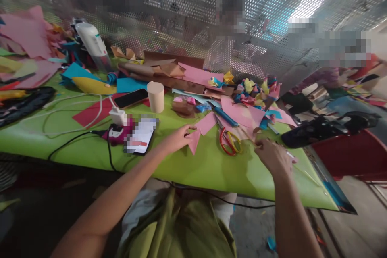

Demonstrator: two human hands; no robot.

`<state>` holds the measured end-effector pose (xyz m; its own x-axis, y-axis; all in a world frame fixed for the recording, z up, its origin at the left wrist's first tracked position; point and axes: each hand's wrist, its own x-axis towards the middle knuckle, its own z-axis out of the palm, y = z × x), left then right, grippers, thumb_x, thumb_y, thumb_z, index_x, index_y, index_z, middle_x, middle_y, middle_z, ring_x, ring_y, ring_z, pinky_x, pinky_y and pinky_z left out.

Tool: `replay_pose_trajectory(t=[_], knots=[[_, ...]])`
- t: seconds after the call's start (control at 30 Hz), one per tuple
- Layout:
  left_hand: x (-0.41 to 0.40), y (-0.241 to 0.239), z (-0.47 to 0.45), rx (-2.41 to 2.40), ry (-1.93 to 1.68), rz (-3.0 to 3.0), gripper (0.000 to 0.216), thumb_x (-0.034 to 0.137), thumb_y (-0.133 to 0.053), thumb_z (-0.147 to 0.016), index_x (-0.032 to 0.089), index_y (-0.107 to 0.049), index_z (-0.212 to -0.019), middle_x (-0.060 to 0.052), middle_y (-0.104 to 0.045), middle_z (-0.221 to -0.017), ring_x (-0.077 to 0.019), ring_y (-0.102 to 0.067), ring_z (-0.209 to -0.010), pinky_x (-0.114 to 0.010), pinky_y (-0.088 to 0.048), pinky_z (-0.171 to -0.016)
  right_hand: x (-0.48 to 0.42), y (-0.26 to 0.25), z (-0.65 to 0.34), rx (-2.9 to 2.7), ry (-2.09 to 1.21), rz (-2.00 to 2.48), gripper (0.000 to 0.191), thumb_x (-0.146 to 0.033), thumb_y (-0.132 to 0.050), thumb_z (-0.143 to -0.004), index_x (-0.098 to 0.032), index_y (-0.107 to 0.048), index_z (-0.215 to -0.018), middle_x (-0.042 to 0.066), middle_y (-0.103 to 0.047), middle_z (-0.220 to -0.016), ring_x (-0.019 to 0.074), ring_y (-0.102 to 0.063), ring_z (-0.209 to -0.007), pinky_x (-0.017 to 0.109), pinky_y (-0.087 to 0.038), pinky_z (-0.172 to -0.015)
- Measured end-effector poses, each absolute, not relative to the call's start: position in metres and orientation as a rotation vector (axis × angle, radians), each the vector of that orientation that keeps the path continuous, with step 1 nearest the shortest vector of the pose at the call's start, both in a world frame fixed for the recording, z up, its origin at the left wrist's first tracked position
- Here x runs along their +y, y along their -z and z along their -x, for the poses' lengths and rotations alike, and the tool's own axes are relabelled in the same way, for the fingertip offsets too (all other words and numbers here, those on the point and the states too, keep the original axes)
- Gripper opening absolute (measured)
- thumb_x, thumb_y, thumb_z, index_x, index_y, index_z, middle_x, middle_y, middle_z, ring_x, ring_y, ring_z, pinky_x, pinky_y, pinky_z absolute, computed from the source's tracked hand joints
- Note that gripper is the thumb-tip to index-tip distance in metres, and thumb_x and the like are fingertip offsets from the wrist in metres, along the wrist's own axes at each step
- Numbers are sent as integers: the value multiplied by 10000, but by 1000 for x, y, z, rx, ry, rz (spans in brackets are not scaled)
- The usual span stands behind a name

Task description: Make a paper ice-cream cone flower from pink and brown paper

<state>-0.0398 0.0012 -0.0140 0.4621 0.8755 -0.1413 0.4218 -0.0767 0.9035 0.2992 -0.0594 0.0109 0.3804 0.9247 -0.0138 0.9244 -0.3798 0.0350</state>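
My left hand (178,137) pinches a small folded pink paper triangle (193,140) just above the green table cover (211,165). My right hand (272,155) is curled closed near the table's right edge, with a thin white stick-like thing (290,155) poking out past it; I cannot make out what it grips. Red and yellow handled scissors (228,141) lie between the two hands. A second pink paper piece (207,123) lies just beyond the left hand.
A phone (140,137), a white charger with cables (117,116), another phone (131,98) and a paper cup (155,96) stand left of centre. Heaps of coloured paper (242,88) cover the back. A perforated screen (193,8) stands behind, with blurred people beyond it.
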Motion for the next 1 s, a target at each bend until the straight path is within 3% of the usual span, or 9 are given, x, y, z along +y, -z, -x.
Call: replay_pose_trajectory(t=[0.1,0.17,0.27,0.4,0.6,0.77,1.0], knots=[[-1,10,37,1213,-495,-1844,507,125,-558,-786,211,-589,-1285,-24,-687,-862,-194,-627,-745,-250,-418,-638,-77,-6,-316,1791,-165,-2674,248,-250,-555,-736,-215,-739,-898,116,-734,-935,301,-660,-852,347,-416,-633],[-3,9,34,1200,-488,-1916,501,110,-576,-786,221,-601,-1274,-51,-717,-1054,-220,-664,-882,-270,-465,-720,-85,-5,-319,1932,-164,-2737,229,-338,-559,-761,-213,-722,-861,88,-720,-833,288,-649,-790,345,-402,-621],[-4,11,32,1152,-552,-1974,475,115,-612,-801,211,-607,-1267,-80,-648,-1293,-232,-650,-1066,-300,-495,-874,-91,-6,-301,2276,-60,-2738,314,-471,-552,-807,-202,-711,-840,62,-686,-760,228,-600,-651,330,-396,-601],[-6,18,38,1089,-594,-2054,388,125,-610,-839,192,-648,-1219,-95,-664,-1232,-225,-627,-1143,-311,-498,-959,-89,-6,-252,2657,367,-2548,310,-477,-574,-855,-197,-706,-859,46,-658,-775,171,-536,-575,301,-406,-570],[-11,19,49,1050,-629,-2171,396,-2,-533,-838,191,-681,-1150,-87,-641,-1310,-217,-611,-1202,-345,-470,-1045,-73,7,-195,2820,784,-2316,227,-367,-563,-886,-203,-719,-903,60,-687,-837,204,-625,-723,317,-473,-655],[-9,22,49,1039,-655,-2213,258,65,-613,-846,199,-723,-1037,-66,-721,-1124,-230,-632,-1119,-385,-479,-1022,-66,10,-175,2895,890,-2245,191,-282,-568,-894,-204,-723,-973,68,-695,-874,209,-645,-770,311,-503,-671],[-8,22,48,1079,-590,-2148,235,82,-655,-819,229,-745,-979,-40,-703,-1070,-229,-614,-1043,-375,-450,-958,-65,11,-164,2986,895,-2108,176,-215,-557,-906,-212,-729,-946,69,-707,-889,198,-654,-767,309,-527,-706]])
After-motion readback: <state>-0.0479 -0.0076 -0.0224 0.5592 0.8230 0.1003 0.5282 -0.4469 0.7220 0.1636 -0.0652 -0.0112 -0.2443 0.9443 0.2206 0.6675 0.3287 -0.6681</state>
